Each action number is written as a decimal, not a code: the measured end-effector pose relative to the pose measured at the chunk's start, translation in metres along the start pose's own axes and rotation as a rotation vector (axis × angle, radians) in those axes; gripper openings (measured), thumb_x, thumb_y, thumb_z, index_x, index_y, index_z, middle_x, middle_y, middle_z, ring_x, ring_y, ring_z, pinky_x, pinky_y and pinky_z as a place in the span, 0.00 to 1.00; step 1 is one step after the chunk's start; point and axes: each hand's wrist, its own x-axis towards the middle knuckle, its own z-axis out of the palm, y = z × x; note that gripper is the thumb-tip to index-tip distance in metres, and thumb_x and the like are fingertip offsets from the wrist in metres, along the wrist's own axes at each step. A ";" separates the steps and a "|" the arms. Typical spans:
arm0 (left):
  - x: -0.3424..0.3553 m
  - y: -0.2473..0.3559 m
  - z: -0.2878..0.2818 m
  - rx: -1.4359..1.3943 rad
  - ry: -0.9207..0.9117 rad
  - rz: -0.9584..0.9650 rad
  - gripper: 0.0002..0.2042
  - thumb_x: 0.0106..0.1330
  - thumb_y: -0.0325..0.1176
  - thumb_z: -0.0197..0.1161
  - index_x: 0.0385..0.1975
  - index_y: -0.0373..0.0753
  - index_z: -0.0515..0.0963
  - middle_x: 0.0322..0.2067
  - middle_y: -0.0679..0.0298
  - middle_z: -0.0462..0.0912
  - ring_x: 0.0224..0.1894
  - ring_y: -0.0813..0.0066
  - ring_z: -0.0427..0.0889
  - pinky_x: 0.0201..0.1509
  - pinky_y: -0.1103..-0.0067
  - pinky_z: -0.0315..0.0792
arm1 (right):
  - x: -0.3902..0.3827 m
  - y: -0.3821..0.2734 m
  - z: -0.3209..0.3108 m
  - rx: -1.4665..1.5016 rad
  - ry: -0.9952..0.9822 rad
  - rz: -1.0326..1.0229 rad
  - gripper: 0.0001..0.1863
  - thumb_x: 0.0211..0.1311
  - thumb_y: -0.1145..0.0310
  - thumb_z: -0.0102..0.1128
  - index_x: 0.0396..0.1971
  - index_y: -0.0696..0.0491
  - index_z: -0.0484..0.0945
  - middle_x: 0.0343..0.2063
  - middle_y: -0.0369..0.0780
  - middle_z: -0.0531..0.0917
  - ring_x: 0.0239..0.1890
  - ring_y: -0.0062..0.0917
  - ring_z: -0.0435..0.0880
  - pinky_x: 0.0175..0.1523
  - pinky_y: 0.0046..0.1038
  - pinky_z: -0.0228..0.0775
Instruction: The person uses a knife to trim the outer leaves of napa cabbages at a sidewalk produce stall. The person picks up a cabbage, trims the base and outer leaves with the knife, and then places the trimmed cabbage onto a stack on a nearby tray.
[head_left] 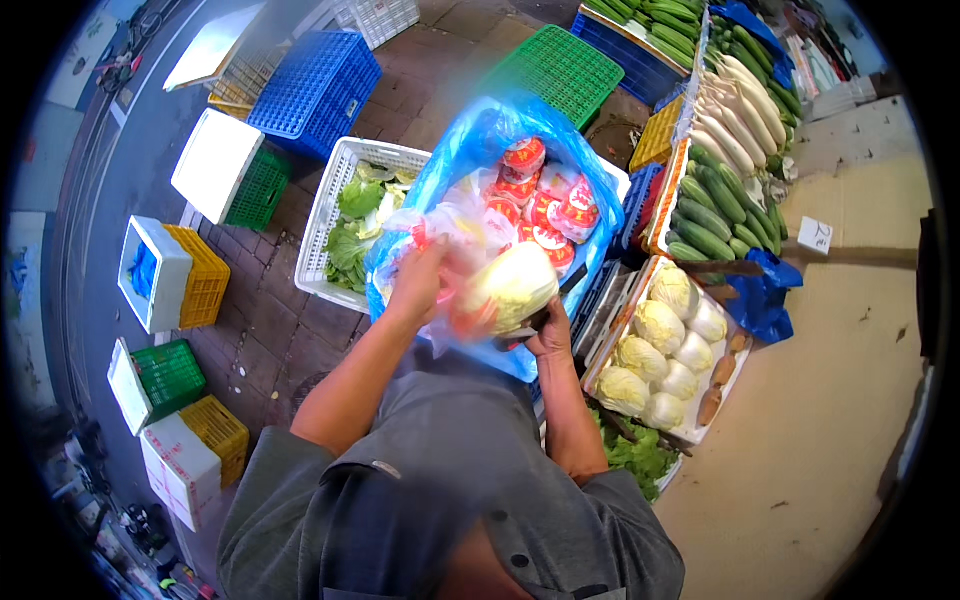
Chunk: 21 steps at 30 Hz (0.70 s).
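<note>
A pale yellow napa cabbage point(508, 288) is in front of me, above the near side of a large blue plastic bag point(583, 120). My right hand point(550, 332) grips its lower right end, fingers mostly hidden under it. Clear plastic film with red print point(463, 236) lies against the cabbage's left side. My left hand point(420, 278) is closed on this film, blurred by motion. Inside the blue bag are several wrapped bundles point(548, 212) in red-and-white printed plastic.
Left of the bag stands a white crate point(318, 235) with loose green leaves. To the right, a foam box point(688, 432) holds several cabbages; beyond lie cucumbers point(712, 215) and white radishes point(735, 120). Blue point(318, 92), green point(560, 72) and yellow crates point(205, 285) stand around.
</note>
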 end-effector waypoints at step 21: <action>0.072 -0.108 -0.125 1.294 -0.087 -0.061 0.36 0.58 0.63 0.56 0.48 0.30 0.75 0.42 0.51 0.80 0.48 0.58 0.77 0.56 0.69 0.67 | 0.023 -0.034 -0.023 0.182 0.120 -0.226 0.38 0.53 0.39 0.57 0.60 0.48 0.67 0.57 0.41 0.73 0.58 0.43 0.71 0.58 0.54 0.67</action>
